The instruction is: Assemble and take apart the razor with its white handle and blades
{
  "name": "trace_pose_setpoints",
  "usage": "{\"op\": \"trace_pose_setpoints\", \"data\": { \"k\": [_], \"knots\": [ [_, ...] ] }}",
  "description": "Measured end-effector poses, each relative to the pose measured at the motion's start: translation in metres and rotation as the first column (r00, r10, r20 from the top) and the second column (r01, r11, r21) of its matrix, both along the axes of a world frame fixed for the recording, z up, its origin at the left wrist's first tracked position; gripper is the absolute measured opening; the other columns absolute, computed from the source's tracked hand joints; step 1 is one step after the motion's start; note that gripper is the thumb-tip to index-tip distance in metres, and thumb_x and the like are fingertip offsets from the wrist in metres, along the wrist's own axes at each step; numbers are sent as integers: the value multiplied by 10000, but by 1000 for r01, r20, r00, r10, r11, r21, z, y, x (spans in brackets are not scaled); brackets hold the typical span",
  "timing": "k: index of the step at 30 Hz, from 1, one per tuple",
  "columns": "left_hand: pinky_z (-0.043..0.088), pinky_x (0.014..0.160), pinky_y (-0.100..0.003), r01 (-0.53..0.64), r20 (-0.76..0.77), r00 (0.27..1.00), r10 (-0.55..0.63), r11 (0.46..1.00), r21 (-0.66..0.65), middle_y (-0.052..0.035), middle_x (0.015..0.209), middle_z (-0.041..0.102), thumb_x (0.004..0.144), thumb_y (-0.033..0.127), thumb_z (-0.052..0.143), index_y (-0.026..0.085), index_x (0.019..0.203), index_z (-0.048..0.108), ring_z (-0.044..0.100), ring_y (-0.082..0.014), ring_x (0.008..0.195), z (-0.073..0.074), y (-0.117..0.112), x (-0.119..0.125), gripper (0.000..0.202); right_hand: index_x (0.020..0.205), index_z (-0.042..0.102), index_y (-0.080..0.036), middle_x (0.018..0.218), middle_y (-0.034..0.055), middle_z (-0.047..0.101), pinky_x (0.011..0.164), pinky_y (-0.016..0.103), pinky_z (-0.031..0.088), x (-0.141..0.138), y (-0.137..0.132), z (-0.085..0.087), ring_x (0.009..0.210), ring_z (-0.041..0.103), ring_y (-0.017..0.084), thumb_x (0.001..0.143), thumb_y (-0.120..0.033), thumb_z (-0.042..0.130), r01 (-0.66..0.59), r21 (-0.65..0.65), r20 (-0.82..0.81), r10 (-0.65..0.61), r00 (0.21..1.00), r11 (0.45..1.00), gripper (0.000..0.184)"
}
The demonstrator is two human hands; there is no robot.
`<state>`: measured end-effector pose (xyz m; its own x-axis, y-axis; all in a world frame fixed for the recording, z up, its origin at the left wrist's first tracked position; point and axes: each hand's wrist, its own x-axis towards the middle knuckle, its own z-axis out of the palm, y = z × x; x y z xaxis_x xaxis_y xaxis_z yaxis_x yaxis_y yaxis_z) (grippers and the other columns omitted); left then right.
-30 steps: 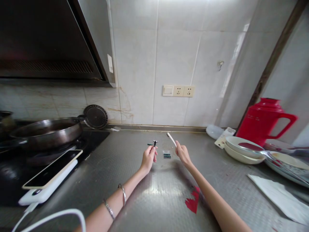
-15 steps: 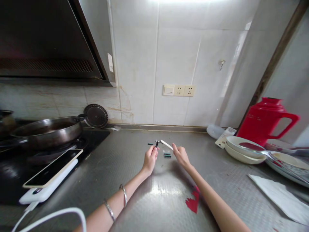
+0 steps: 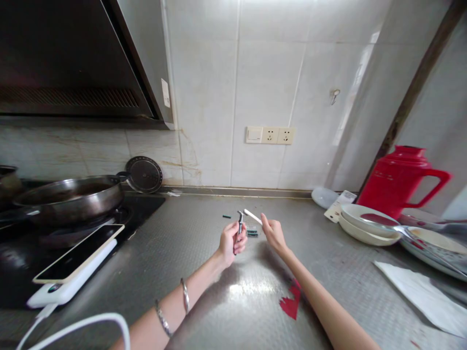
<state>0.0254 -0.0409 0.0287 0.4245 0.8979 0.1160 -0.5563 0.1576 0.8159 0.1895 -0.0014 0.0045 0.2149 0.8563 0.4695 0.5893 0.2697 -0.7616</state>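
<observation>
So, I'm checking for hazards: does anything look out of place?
Yes: the phone on a white device at the edge of the cooktop looks misplaced so near a pan. The red patch on the counter looks torn.

Countertop (image 3: 171,238) was textured metal with sheen, wall tiles (image 3: 207,97) appeared smooth and glazed, pan (image 3: 83,206) was dulled metal, flask (image 3: 396,182) looked glossy plastic, white sheet (image 3: 419,296) looked matt paper, slim tool (image 3: 240,219) showed shiny metal

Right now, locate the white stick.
Head view, centre: the white stick is in the right hand, its tip beside the dark tool in the left hand.
</observation>
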Motion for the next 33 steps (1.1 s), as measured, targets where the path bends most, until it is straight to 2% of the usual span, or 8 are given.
{"op": "trace_pose_setpoints", "data": {
  "k": [5, 12, 16, 21, 26, 29, 33],
  "knots": [
    [106, 299, -146, 1, -26, 1000, -1, 1000, -17, 84, 502, 290, 793, 400, 507, 161, 767, 479, 155, -19, 329, 0, 0, 0, 242, 400, 275, -212, 392, -5, 307, 427, 247, 216, -6, -4, 5, 416, 274, 96, 820, -614, 275, -1, 34, 10, 1, 1000, 999, 581],
    [109, 300, -143, -46, -20, 999, 46, 999, 20, 88, 505, 287, 785, 409, 520, 166, 753, 462, 158, -17, 331, 2, 0, -1, 252, 407, 241, -218, 403, -16, 254, 434, 257, 179, 0, -1, 1, 425, 233, 95, 772, -666, 305, 37, 31, -18, -37, 999, 999, 582],
    [107, 299, -144, -51, -57, 997, 53, 998, 34, 87, 501, 300, 783, 432, 524, 161, 757, 472, 168, -15, 329, 0, -1, 1, 277, 405, 276, -208, 408, -14, 273, 435, 252, 184, -5, -2, 4, 423, 240, 92, 807, -614, 294, -3, 56, 7, 2, 1000, 998, 572],
    [106, 301, -148, -84, -93, 991, 94, 991, 103, 90, 505, 295, 779, 496, 516, 166, 764, 470, 164, -14, 326, 0, 0, 0, 334, 384, 304, -202, 390, -13, 291, 430, 241, 209, 0, 0, 1, 416, 266, 90, 810, -592, 325, 7, 67, 33, -10, 999, 998, 578],
    [127, 315, -158, -132, -156, 974, 167, 969, 211, 85, 511, 311, 782, 520, 498, 172, 768, 471, 191, -21, 338, 3, 3, -4, 349, 405, 294, -206, 400, -23, 274, 447, 244, 211, 13, 3, 5, 422, 264, 93, 814, -596, 317, 47, 41, -57, -44, 997, 998, 565],
    [156, 333, -165, -182, -195, 952, 235, 949, 256, 75, 539, 345, 783, 513, 493, 174, 801, 480, 235, -27, 357, 3, 6, -6, 339, 431, 336, -195, 420, -24, 305, 463, 237, 223, 10, -3, 17, 439, 286, 96, 821, -596, 322, -36, 20, -103, 38, 994, 999, 559],
    [233, 375, -173, -241, -234, 918, 320, 919, 311, 66, 576, 376, 778, 504, 490, 176, 846, 487, 304, -43, 404, 1, 13, -9, 335, 530, 467, -174, 465, -28, 347, 462, 226, 220, 2, -15, 37, 463, 297, 98, 823, -583, 354, -182, 51, -131, 188, 973, 982, 516]
  ]
}}
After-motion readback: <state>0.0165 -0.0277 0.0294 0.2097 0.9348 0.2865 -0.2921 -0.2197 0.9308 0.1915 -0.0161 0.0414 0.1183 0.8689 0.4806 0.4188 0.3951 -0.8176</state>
